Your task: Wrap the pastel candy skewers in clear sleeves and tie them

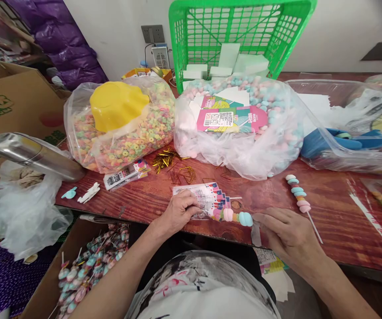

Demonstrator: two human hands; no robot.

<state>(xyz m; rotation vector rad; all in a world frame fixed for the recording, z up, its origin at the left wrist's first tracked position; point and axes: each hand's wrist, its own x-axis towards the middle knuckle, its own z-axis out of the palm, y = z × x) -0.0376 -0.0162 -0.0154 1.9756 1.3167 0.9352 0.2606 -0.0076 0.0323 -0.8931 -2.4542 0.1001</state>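
Note:
My left hand [180, 209] is closed, thumb and finger pinching the left end of a candy skewer [237, 217] with pink, orange and blue pieces. Beneath that hand lies a fanned stack of printed clear bags [212, 195]. At the blue end of the skewer is my right hand [285, 232], its fingers pressed together; what they pinch is hidden, though a strip of clear plastic shows just below. Another candy skewer [298, 192] rests on the table to the right, its white stick towards me. Gold twist ties [164, 159] are scattered beyond the bags.
A bag of ring candies [121, 146] with a yellow bowl [119, 105] and a bag of pink and blue candies [280, 133] line the back. Behind stands a green crate [177, 44]. A steel flask [38, 157] leans left. Below, a cardboard box [49, 281] holds many skewers.

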